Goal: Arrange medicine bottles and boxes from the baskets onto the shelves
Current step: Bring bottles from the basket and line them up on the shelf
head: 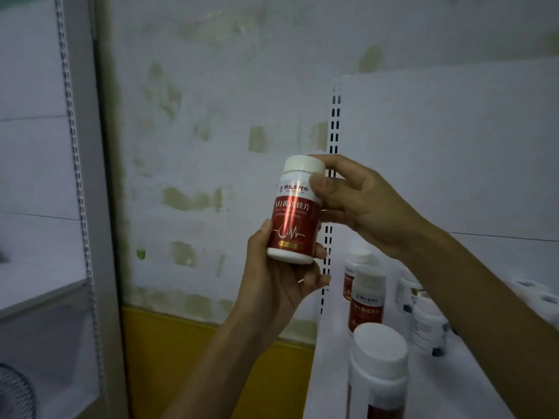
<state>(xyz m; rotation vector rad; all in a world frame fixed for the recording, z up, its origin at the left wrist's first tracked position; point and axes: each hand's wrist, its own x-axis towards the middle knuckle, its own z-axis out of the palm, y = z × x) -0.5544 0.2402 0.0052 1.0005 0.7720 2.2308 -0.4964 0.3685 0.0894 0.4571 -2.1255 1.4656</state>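
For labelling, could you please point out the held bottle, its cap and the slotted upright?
held bottle (292, 228), head view, red label.
cap (304, 164), head view, side.
slotted upright (335, 86), head view, upper stretch.

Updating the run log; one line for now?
red-label bottle | left hand grips base | right hand grips top | not yet shelved

A white medicine bottle with a red label and a white cap is held up in front of a stained white wall. The left hand grips its base from below, thumb on the left side, while the right hand pinches it near the cap. Low on the right, a white shelf carries three red-labelled bottles in a row, and white bottles stand beside them. A slotted upright runs behind the hands.
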